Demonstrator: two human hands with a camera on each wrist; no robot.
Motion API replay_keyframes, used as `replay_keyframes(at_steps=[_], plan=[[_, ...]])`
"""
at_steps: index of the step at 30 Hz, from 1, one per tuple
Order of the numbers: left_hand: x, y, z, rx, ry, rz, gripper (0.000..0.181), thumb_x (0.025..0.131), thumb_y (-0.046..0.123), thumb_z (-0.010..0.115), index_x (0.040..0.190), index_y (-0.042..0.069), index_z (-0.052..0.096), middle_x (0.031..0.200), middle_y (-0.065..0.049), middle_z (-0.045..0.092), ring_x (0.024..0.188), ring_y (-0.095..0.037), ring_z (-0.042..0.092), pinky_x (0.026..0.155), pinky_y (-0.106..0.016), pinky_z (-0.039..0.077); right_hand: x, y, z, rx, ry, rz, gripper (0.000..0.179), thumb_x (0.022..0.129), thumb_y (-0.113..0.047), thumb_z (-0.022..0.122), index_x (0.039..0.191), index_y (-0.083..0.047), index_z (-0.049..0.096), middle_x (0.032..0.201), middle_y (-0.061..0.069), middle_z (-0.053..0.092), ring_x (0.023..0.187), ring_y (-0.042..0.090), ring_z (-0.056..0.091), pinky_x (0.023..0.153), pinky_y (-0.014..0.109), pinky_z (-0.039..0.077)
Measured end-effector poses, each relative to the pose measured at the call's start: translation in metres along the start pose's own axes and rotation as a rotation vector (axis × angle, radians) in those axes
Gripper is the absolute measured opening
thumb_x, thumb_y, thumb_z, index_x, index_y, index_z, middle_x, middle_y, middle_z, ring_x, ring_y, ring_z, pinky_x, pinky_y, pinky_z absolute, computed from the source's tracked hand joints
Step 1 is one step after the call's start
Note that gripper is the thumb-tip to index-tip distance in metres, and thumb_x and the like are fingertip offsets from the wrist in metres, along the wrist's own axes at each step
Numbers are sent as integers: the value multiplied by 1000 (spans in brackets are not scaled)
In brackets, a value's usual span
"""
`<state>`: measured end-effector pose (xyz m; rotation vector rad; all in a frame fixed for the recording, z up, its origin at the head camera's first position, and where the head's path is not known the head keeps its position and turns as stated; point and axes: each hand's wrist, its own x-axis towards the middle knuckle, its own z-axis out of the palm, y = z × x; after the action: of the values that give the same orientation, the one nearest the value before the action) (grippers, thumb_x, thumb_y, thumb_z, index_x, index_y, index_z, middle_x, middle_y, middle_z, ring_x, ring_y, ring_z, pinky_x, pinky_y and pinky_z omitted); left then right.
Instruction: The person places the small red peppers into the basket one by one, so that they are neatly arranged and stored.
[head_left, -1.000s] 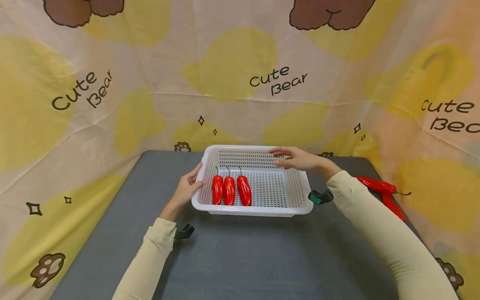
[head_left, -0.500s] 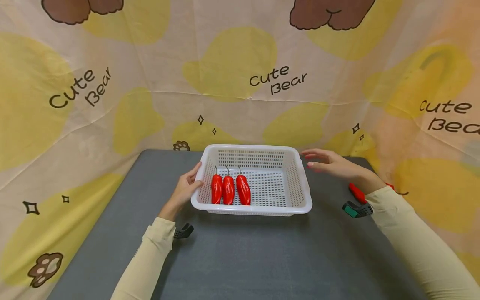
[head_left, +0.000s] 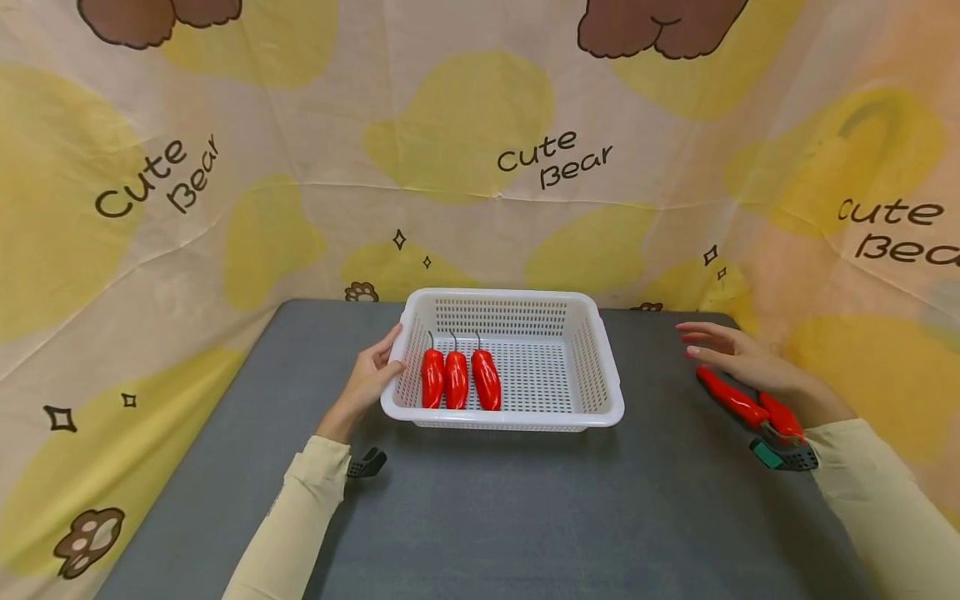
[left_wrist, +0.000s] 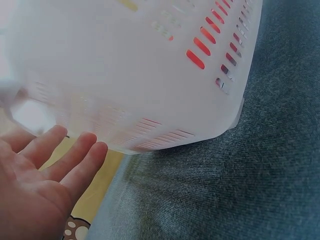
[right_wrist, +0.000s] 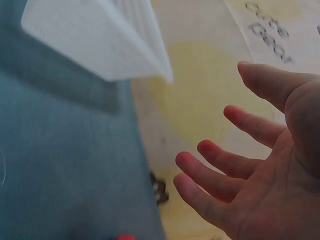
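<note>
A white perforated plastic basket [head_left: 501, 419] stands on the dark table. Inside, toward its left end, three glossy red chili peppers [head_left: 456, 381] lie side by side with their stems pointing to the back. My left hand [head_left: 367, 382] holds the basket's left rim, thumb over the edge and fingers against the outer wall. In the left wrist view, those fingers [left_wrist: 82, 155] touch the basket wall from outside. My right hand [head_left: 757, 362] hovers with loosely extended fingers and nothing in them. Just below it, a red chili pepper [head_left: 731, 398] and another red pepper [head_left: 782, 417] lie on the table.
The grey table [head_left: 510, 517] reaches back to a fabric backdrop [head_left: 465, 150] printed with bears and yellow patches. The same cloth hangs along both sides. The two loose peppers lie close to the table's right edge.
My right hand has moved from over the basket out to the right, and is now above the loose peppers. My left hand and the basket have stayed put.
</note>
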<state>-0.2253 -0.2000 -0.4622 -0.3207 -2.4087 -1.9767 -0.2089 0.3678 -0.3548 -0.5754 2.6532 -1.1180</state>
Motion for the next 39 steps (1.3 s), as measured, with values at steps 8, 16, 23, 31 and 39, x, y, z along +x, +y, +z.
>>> replay_keyframes(at_steps=[8, 16, 23, 31, 39], plan=[[-1, 1, -1, 4, -7, 3, 69, 98, -1, 50, 161, 14, 26, 162, -19, 34, 137, -42, 47, 104, -58, 47, -34, 42, -9, -65, 19, 118, 56, 107, -30, 48, 153, 0, 35, 153, 15, 43, 133, 18, 46, 99, 45, 49], [-2, 0, -1, 12, -9, 5, 69, 98, 0, 50, 161, 14, 25, 162, -18, 35, 136, -42, 48, 103, -56, 48, -46, 91, -7, -138, 10, 193, 59, 105, -27, 51, 148, 10, 35, 151, 43, 30, 133, 62, 30, 96, 74, 39], [-3, 1, -1, 16, -8, 15, 69, 98, -1, 49, 161, 13, 25, 162, -20, 36, 135, -45, 49, 101, -55, 49, -44, 121, 1, -335, 82, 163, 44, 98, -15, 62, 131, 14, 53, 131, 44, 51, 110, 53, 54, 85, 60, 51], [-2, 1, -1, 11, -13, 20, 69, 97, -2, 49, 161, 13, 26, 161, -21, 36, 132, -47, 51, 99, -57, 50, -35, 125, 5, -425, 72, 181, 46, 91, -9, 69, 125, 17, 54, 110, 40, 64, 94, 49, 64, 79, 60, 55], [-2, 1, -1, 11, -11, 27, 69, 97, -1, 50, 161, 13, 26, 161, -21, 37, 130, -47, 52, 97, -56, 52, -31, 116, 9, -401, 174, 119, 48, 87, -12, 76, 121, 17, 58, 115, 40, 61, 101, 52, 59, 79, 53, 51]])
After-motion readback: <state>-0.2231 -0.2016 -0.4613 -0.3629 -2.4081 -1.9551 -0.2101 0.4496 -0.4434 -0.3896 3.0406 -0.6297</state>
